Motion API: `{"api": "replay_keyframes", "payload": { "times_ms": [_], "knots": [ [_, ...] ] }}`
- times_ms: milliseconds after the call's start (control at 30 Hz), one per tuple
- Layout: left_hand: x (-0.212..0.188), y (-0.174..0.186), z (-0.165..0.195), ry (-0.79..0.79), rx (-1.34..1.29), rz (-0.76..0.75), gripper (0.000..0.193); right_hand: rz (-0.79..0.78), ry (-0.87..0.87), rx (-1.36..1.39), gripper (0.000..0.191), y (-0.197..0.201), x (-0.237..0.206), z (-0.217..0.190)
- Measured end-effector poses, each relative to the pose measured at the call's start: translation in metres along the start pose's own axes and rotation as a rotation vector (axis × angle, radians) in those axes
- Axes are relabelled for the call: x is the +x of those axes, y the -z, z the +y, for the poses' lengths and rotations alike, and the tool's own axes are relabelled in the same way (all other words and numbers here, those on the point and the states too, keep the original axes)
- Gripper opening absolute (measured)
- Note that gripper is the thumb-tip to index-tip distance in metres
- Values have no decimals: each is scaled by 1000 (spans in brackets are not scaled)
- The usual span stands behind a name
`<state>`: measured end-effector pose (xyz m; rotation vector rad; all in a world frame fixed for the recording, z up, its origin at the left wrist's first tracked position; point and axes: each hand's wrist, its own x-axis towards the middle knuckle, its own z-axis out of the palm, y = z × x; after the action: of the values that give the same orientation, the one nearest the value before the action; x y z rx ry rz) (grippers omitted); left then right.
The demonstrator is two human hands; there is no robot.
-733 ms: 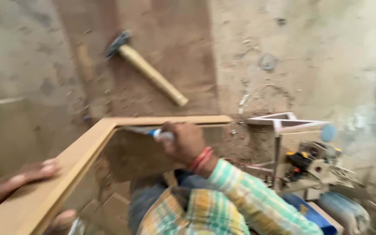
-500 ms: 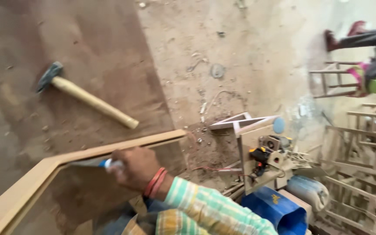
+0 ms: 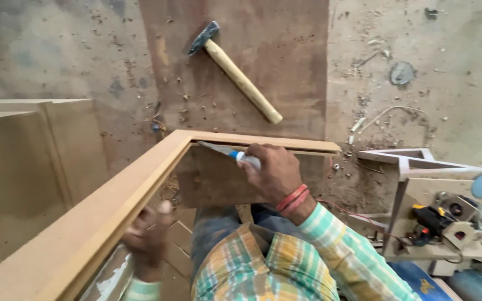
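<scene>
Left hand (image 3: 147, 237) grips the near rail of a wooden frame (image 3: 93, 209) from below; right hand (image 3: 274, 170) clenches a chisel (image 3: 227, 151), its blade lying along the far rail's inner edge, pointing left toward the corner. Beyond, a hammer (image 3: 235, 72) lies diagonally on a board (image 3: 291, 56), head far-left.

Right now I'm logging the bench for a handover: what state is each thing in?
Chisel: held in the right hand, blade tip at the inside corner of the frame.
Wooden frame: tilted, gripped from below by the left hand.
Hammer: lying flat on the brown board, untouched.
Power tool: resting on the stand at right, not held.
</scene>
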<state>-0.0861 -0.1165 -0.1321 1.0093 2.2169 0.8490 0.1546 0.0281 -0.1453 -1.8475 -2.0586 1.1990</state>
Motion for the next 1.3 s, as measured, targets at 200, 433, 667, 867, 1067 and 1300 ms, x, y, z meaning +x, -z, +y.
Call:
{"api": "replay_keyframes", "payload": {
  "times_ms": [200,433,667,867,1067,1300],
  "knots": [
    [15,-98,71,-668,-55,-320,75,55,143,-73,24,20,14,-16],
    [84,-117,87,-651,-377,-707,99,60,282,256,40,24,8,-21],
    [91,-118,99,-693,-131,-618,34,297,-236,322,24,70,73,-23],
    [103,-133,107,-831,-149,-625,31,266,347,-182,46,2,151,7],
    [98,-148,109,-828,-97,-597,38,121,250,-201,30,17,166,16],
    [66,-151,117,-870,-60,-537,37,338,138,29,23,77,0,55]
  ]
}}
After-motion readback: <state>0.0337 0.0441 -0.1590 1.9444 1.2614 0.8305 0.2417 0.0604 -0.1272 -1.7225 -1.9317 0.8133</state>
